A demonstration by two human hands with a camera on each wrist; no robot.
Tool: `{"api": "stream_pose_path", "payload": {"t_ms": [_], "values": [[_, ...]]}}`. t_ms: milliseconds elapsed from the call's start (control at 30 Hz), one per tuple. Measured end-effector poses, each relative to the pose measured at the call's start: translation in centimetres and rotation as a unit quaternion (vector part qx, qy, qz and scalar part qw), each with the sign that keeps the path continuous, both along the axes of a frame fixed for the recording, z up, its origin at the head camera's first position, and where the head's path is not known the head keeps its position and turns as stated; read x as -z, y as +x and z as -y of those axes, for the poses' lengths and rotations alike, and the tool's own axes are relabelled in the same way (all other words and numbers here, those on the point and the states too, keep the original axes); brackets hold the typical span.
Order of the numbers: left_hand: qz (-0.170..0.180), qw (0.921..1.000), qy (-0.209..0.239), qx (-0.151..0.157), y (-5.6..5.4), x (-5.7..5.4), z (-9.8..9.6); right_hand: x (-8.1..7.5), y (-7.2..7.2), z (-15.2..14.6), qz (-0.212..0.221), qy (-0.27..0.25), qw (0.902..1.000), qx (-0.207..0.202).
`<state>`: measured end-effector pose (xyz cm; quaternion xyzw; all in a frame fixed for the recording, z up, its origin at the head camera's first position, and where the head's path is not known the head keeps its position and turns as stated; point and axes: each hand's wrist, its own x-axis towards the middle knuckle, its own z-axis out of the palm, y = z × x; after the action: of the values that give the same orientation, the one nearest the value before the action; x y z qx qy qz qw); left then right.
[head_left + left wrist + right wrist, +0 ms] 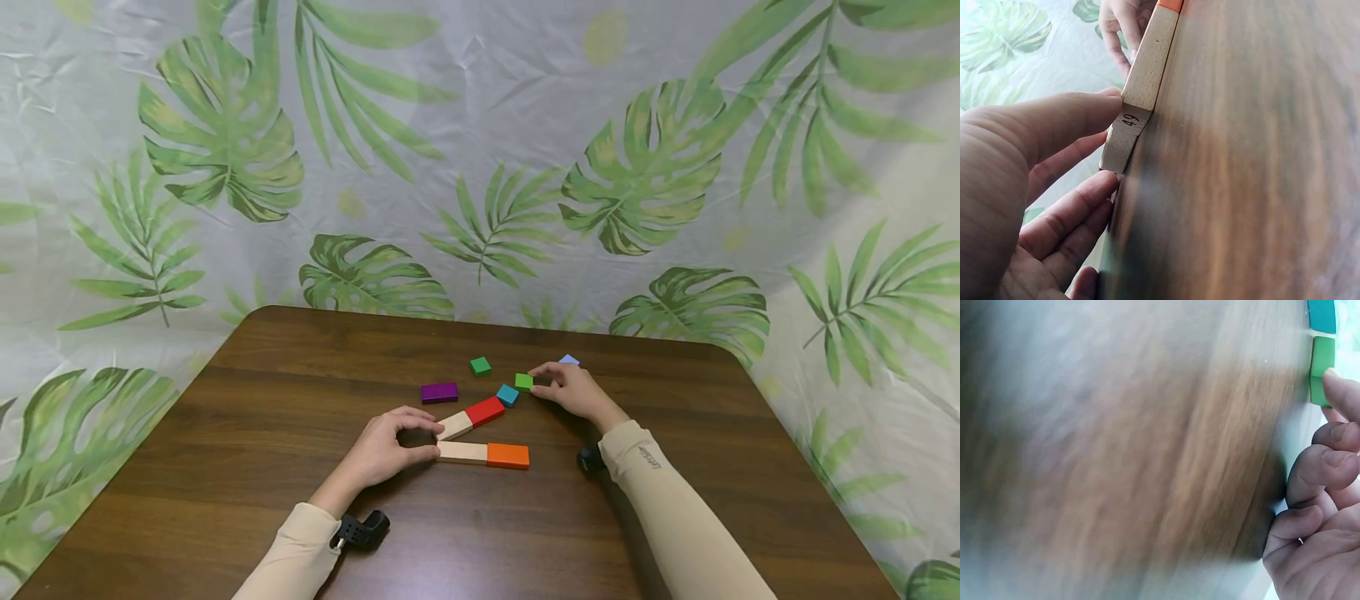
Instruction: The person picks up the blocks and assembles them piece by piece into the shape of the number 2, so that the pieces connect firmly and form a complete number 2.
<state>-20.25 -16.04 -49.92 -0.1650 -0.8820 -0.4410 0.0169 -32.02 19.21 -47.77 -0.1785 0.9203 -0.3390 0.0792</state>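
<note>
In the head view my left hand [386, 446] has its thumb and a finger around the meeting ends of two plain wooden blocks, the lower [462, 452] and the upper [454, 426]; a "49" marks an end face in the left wrist view. A red block [485, 412] continues the upper slanted piece, and an orange block [508, 456] the lower one. My right hand [573, 392] pinches a small light green block [523, 382] between thumb and finger, its other fingers curled in the right wrist view. Close beside that block lies a blue block [507, 395].
Behind the row lie a purple block [438, 393] and a darker green block [480, 367]. A light blue block [569, 360] is partly hidden behind my right hand. The brown wooden table [300, 367] ends at a leaf-patterned cloth [517, 125].
</note>
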Motion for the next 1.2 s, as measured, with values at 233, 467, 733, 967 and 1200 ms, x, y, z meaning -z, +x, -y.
{"api": "stream_pose_path", "payload": {"t_ms": [233, 467, 733, 967, 1200], "values": [[-0.01, 0.9999, -0.003, 0.003, 0.0, 0.1, 0.1, 0.0, -0.4, 0.6, 0.01, -0.008, 0.9999, -0.007], [-0.013, 0.9999, -0.007, -0.004, 0.0, 0.0, 0.1, -0.1, -0.7, 1.1, 0.018, -0.009, 0.9997, -0.013], [-0.012, 0.9999, -0.002, -0.006, 0.1, 0.0, 0.0, -0.3, -0.8, 1.5, 0.022, -0.008, 0.9995, -0.02], [-0.013, 0.9999, -0.006, -0.003, 0.1, -0.1, 0.0, -0.1, -0.9, 1.7, 0.013, -0.009, 0.9996, -0.022], [-0.012, 0.9999, -0.004, -0.004, 0.0, 0.0, 0.1, -0.1, -1.0, 1.8, 0.014, -0.006, 0.9996, -0.024]]}}
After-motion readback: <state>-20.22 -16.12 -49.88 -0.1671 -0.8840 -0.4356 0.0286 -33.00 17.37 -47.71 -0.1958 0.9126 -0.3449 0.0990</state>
